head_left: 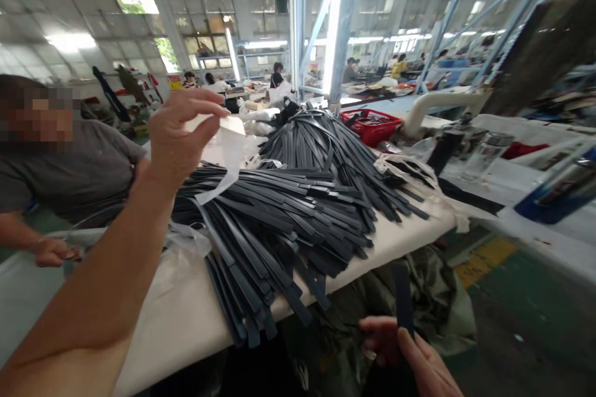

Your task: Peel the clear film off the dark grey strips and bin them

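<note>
My left hand [186,130] is raised above the table at the left of centre, its thumb and fingers pinching a thin white strip [231,155] that hangs down over the dark straps. Low at the right, my right hand [410,347] grips a flat black strap [403,298], which stands up from between thumb and fingers. Between the hands, a large heap of long dark straps [288,211] is spread over the pale table [172,316], with many ends hanging past its front edge. A second bundle [321,136] lies behind it.
A person [69,167] sits at the left beside the table. Behind the straps is a red basket [372,127]. On the right-hand table are a glass jar [488,155] and a blue bottle [559,189]. Green cloth [433,304] lies below the table's front edge.
</note>
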`<state>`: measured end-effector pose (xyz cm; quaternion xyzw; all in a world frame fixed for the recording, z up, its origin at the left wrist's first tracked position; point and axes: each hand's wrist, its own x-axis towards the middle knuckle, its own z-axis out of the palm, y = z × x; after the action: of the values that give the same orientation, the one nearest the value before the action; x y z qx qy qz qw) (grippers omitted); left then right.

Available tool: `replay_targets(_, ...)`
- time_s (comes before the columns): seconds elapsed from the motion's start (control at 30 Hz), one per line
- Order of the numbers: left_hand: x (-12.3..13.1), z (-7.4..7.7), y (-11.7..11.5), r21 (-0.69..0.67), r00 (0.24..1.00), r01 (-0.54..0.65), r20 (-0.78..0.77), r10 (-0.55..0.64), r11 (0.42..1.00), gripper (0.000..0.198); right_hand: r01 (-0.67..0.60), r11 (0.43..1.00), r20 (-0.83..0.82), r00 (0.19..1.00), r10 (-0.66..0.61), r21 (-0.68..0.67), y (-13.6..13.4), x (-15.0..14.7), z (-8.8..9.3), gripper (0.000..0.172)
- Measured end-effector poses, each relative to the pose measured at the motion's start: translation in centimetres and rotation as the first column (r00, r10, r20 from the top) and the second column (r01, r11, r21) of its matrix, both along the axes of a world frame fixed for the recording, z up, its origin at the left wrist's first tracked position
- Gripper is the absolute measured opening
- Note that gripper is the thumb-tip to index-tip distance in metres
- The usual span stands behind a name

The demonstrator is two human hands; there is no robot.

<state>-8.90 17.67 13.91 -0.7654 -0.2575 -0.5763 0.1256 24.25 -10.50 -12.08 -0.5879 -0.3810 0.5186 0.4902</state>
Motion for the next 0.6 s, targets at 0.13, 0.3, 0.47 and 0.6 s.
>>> replay_targets(0.13, 3.4, -2.1, -2.5, 0.053, 0.949, 0.029, -0.316, -0.011, 0.998, 0.012, -0.149, 0.947, 0.129, 0.985, 0.116, 0.283, 4.2, 0.6, 6.1, 0.047)
replay_targets(0.3, 6.0, -5.2, -2.1, -0.018, 0.888, 0.123, -0.444, -0.118, 0.992, 0.014, -0.388, 0.783, 0.286, 0.917, 0.278, 0.486, 11.3, -2.6, 10.7, 0.039)
replay_targets(0.47, 6.8, -5.7, -1.8, -0.062, 0.879, 0.121, -0.457, -0.136, 0.991, 0.018, -0.518, 0.627, 0.311, 0.854, 0.417, 0.582, 15.9, -6.7, 11.9, 0.043)
replay_targets(0.6, 6.0, -5.9, -0.1, -0.127, 0.91, 0.044, -0.405, -0.092, 0.991, 0.02, -0.614, 0.558, 0.272, 0.771, 0.576, 0.559, 16.5, -8.7, 11.5, 0.043)
